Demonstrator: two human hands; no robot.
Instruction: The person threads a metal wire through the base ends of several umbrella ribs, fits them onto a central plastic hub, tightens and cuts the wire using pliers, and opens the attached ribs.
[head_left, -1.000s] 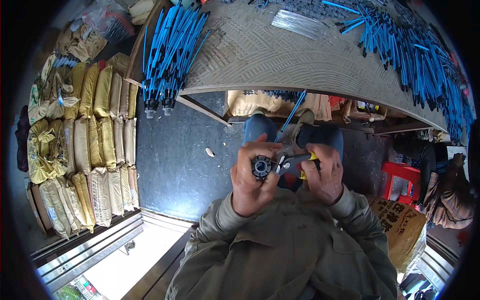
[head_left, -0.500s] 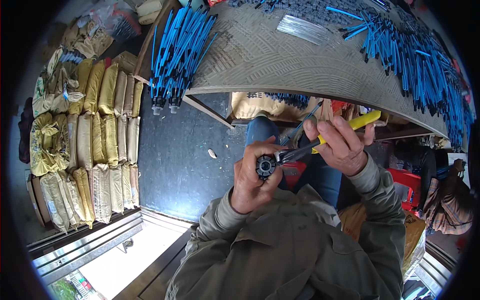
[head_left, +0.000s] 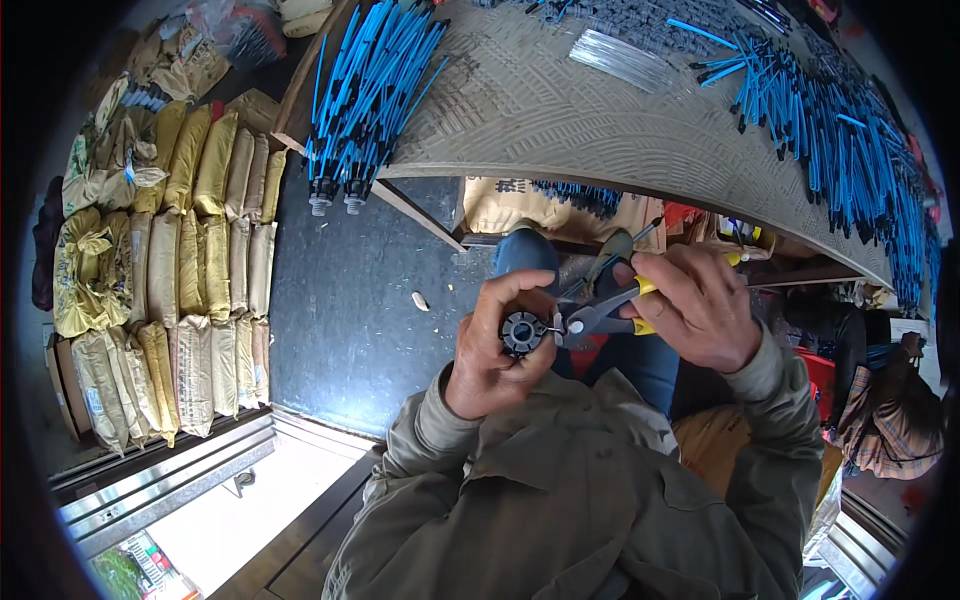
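Right hand [head_left: 702, 310] holding pliers [head_left: 603, 312] pointing left, left hand [head_left: 485, 358] around black fitting [head_left: 523, 333], face-up

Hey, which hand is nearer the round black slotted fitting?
The left hand: it grips the fitting. The right hand is off to its right, holding yellow-handled pliers.

We see only the end of the black slotted fitting [head_left: 523, 334]; the left hand [head_left: 487, 345] hides its side. The right hand [head_left: 702, 308] covers part of the yellow-handled pliers [head_left: 600, 314], at whose tips we cannot identify the thin piece [head_left: 557, 326]. The upper edge crops the blue-tube bundle [head_left: 375, 95].
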